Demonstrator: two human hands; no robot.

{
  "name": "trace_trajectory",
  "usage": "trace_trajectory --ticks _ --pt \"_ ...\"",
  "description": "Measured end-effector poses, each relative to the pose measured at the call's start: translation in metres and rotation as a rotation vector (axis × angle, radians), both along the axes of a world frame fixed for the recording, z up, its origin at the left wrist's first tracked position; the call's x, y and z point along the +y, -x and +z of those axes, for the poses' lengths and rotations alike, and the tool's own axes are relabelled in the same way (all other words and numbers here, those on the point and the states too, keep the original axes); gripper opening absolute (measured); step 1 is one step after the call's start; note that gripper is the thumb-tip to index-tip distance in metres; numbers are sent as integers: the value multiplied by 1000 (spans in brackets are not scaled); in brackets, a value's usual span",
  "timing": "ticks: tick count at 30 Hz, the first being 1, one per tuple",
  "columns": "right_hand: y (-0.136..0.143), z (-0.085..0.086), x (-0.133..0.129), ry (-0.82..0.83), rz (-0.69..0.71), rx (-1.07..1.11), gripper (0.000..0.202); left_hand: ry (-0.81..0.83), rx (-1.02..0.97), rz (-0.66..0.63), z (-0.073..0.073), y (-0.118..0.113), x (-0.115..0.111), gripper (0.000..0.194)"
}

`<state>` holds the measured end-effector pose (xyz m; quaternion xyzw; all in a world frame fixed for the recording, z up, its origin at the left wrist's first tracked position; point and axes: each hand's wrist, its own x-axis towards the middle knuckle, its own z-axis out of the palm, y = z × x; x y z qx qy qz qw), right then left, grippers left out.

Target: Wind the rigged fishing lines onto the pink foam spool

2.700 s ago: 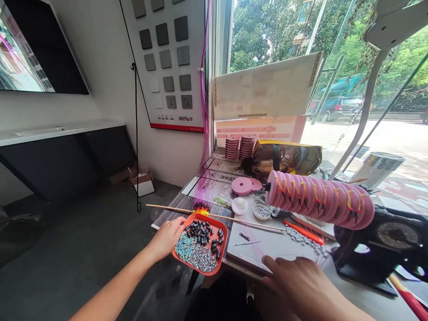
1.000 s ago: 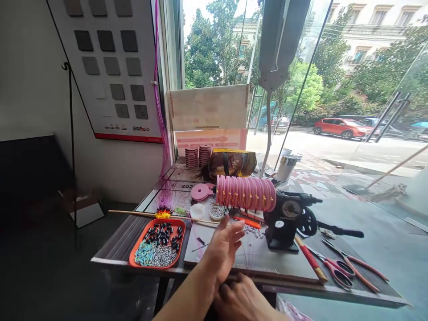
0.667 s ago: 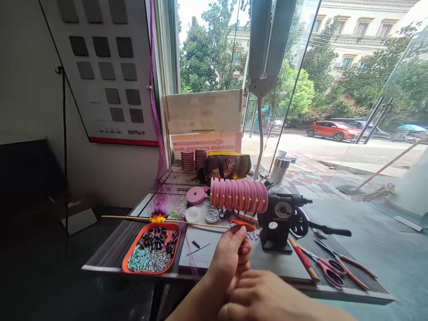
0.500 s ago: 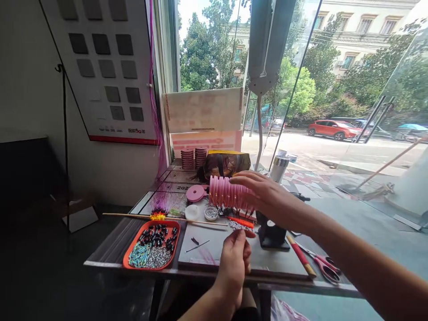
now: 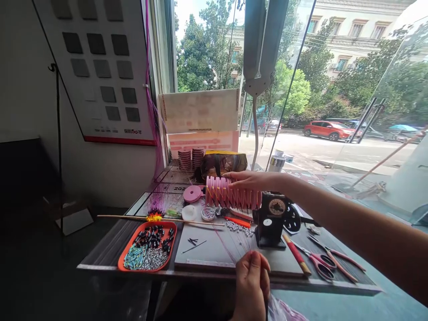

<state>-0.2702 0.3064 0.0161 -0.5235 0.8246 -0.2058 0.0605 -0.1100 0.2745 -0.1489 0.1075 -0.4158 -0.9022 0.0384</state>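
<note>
My left hand [image 5: 252,274] is closed in a pinch at the table's front edge, holding a bunch of thin, nearly clear lines [image 5: 246,243]. The lines run up toward a row of pink spools [image 5: 216,191], which is mounted sideways on a black hand-crank winder [image 5: 272,223]. Across the top of the spools lies my right hand [image 5: 245,180], palm down with its fingers stretched out. Yellow strands cross the spools' front. Below my hands is a pale board [image 5: 207,249] with small black pieces [image 5: 192,241] and a thin needle-like tool [image 5: 194,246].
An orange tray [image 5: 121,254] holds black, turquoise and silver small parts. A thin stick [image 5: 127,216] lies behind it. Scissors [image 5: 321,263], pliers [image 5: 341,261] and a red-and-yellow rod [image 5: 296,254] are at right. Silver beads fill a small dish [image 5: 208,214]. More spools [image 5: 184,159] stand behind.
My left hand has moved right and toward me, with the lines stretched behind it. My right hand has lowered and flattened over the spools. The view has shifted slightly right.
</note>
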Motion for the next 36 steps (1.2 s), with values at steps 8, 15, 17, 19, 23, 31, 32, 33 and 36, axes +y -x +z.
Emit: trace_trajectory --ticks 8,15,17,19,23,31,32,33,36 --pt "-2 -3 -5 -84 -32 -125 50 41 -58 8 12 -3 -1 63" --pt "-5 0 -4 -54 -42 -160 44 9 -17 -13 0 -2 -4 58" --pt "-6 0 -5 -45 -51 -186 44 -3 -5 -25 -5 0 -5 56" --pt "-8 -2 -7 -35 -62 -196 45 -14 -6 -41 -7 0 -5 56" --pt "-12 -2 -9 -24 -95 -209 47 -14 -32 -43 2 -1 -3 59" --pt "1 8 1 -26 -68 -484 43 -12 7 -21 5 1 -5 59" --pt "2 8 2 -31 -61 -500 45 -17 11 -25 4 2 -5 59" --pt "4 8 3 -34 -52 -500 47 -22 11 -27 4 2 -5 59" --pt "7 6 4 -39 -22 -522 49 -13 -8 -17 8 2 -4 60"
